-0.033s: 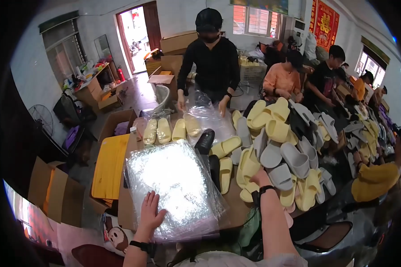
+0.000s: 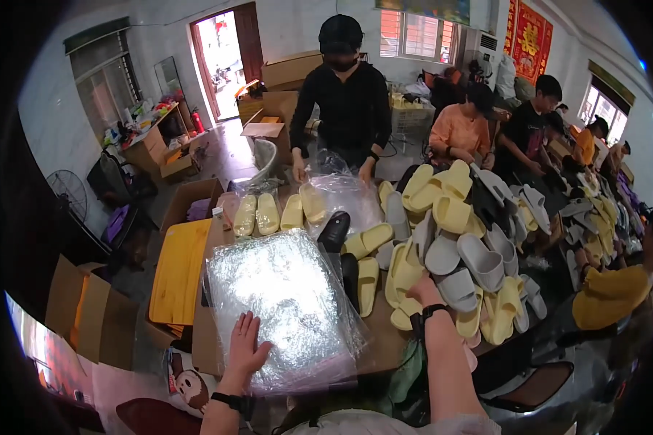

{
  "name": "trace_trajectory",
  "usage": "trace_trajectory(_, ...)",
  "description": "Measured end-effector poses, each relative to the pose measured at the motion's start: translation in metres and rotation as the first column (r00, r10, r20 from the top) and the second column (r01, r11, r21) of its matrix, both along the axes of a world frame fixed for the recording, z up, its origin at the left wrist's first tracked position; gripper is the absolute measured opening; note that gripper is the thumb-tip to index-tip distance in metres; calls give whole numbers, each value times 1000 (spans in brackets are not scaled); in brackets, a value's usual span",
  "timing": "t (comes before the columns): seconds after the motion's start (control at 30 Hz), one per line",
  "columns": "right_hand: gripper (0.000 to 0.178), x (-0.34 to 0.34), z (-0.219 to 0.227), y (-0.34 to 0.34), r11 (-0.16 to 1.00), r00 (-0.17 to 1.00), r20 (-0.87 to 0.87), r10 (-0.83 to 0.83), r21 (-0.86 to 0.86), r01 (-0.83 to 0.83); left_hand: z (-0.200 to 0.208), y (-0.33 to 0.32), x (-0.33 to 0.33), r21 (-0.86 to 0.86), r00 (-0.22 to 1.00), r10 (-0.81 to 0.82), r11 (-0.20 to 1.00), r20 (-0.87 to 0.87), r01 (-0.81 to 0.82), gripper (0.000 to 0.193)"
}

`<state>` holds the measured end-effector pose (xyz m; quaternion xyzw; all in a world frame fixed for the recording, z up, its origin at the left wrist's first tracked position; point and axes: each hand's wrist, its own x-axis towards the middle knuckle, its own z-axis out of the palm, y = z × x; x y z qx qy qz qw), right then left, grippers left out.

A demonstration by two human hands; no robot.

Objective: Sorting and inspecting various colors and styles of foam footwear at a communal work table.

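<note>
Yellow slipper (image 2: 406,270), centre-right: right hand (image 2: 426,291) at it, closure hidden. Left hand (image 2: 247,348) flat, slightly spread, gripping nothing, on clear bags (image 2: 286,283), lower centre. Only co-worker's hands (image 2: 299,171) shifted slightly; own work seemingly unadvanced.

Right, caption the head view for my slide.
Left hand on stacked clear plastic, right hand at a pile of yellow and grey slippers.

Slippers (image 2: 450,212) are pale yellow, grey and black; plastic bags (image 2: 283,290) appear clear under white glare, pinkish at lower edge.
</note>
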<state>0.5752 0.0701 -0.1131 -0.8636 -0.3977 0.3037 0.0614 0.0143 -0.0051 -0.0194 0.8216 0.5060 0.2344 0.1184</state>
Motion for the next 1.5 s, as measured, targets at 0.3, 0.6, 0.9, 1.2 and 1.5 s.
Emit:
trace_trajectory(0.3, 48, -32, 69, -36, 947, 590, -807, 30, 211, 241, -8, -1, -4, 1, 1000, -7, 1000, 6, 7, 70)
trace_trajectory(0.6, 37, -132, 227, -66, 877, 103, -935, 340, 355, 325, -8, -2, -10, 16, 1000, 12, 1000, 3, -12, 70)
trace_trajectory(0.9, 33, -301, 260, -91, 905, -246, -947, 208, 91, 415, -19, 2, -11, 80, 999, -26, 996, 34, 23, 69)
trace_trajectory(1.2, 51, -426, 135, -36, 690, 871, -152, 468, 679, -252, 11, -6, -15, -67, 943, -106, 989, 314, 133, 60)
trace_trajectory(1.5, 53, -415, 120, -47, 624, 844, 313, 437, 570, -534, -33, 9, -23, 57, 962, -179, 984, 207, 171, 64)
